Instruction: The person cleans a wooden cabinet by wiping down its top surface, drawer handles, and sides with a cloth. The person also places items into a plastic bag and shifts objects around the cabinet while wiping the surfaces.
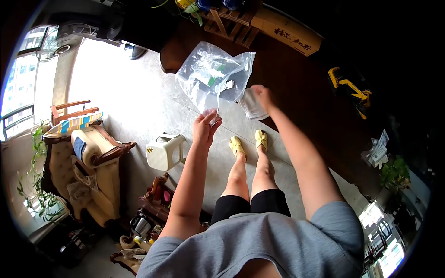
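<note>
Head view: our left hand (pixel 204 127) pinches the clear bag (pixel 197 76) over the floor (pixel 218 160), our right hand (pixel 263 97) holds a whitish packet (pixel 251 107) beside it; we judge bag handling underway, next move calling for steady grip.

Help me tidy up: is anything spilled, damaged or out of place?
Nothing clearly stands out. The clear plastic bag in the left hand is crumpled, but no spill shows; dark areas can't be judged.
</note>
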{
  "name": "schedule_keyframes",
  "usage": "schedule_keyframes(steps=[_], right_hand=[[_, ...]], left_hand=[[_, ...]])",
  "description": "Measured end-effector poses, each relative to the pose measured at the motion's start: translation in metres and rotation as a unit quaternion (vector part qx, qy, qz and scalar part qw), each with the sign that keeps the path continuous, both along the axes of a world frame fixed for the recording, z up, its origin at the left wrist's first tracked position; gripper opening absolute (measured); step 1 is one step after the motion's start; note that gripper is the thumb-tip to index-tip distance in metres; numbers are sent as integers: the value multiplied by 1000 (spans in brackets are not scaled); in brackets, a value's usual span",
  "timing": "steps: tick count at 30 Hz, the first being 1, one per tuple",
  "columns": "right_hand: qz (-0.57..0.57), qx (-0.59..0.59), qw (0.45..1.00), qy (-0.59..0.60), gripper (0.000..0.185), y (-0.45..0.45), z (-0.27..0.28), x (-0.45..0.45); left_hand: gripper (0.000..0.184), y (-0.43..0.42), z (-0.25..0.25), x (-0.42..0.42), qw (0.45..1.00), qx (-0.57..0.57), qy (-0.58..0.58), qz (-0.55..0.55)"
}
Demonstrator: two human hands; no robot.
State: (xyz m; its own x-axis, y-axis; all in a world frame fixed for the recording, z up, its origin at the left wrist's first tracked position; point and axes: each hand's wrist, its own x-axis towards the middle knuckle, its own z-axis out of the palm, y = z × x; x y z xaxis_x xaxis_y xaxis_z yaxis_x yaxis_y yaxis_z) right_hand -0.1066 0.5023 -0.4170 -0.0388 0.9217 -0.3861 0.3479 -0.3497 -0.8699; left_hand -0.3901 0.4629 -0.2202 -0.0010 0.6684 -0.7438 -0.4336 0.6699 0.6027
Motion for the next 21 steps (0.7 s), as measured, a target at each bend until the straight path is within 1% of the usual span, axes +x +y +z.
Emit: schedule_keyframes(steps=[1,2,4,5,6,7,8,10,11,12,14,15,16,18,19,21], right_hand=[[-108,21,982,151,56,11,12,6],[-206,-169,941,208,68,20,77,14],[-234,-277,861,357,88,38,131,29],[-184,-297,854,385,93,41,153,38],[-133,-314,845,412,98,47,170,47],[-73,-329,855,395,101,51,176,54],[-35,-359,866,347,98,55,180,54],[57,-408,870,273,85,53,196,43],[37,-348,913,210,67,39,203,40],[66,-385,900,194,47,40,194,40],[84,-312,941,103,32,25,184,29],[77,-278,951,114,25,15,190,26],[73,-277,951,115,25,3,193,26],[6,-212,966,149,24,-20,199,28],[31,-189,974,120,26,-33,205,35],[-13,-174,973,149,27,-69,219,49]], left_hand=[[18,-6,4,-2,1000,1,10,-18],[18,-12,9,-3,1000,2,10,-20],[17,-24,18,-5,997,-6,39,-60],[17,-32,21,-7,997,-7,38,-63],[17,-38,23,-10,994,-9,50,-94],[17,-45,24,-13,990,-11,63,-125],[17,-51,25,-15,990,-10,63,-128],[16,-62,25,-19,981,-4,82,-174],[16,-67,25,-21,979,-4,84,-188],[16,-72,23,-22,978,-2,85,-193],[14,-81,13,-25,977,75,94,-174],[12,-84,7,-28,976,95,99,-169],[12,-85,18,-26,975,95,99,-174],[10,-85,42,-20,955,161,152,-197],[10,-86,54,-16,954,162,151,-202],[10,-90,78,-9,935,205,171,-232]])
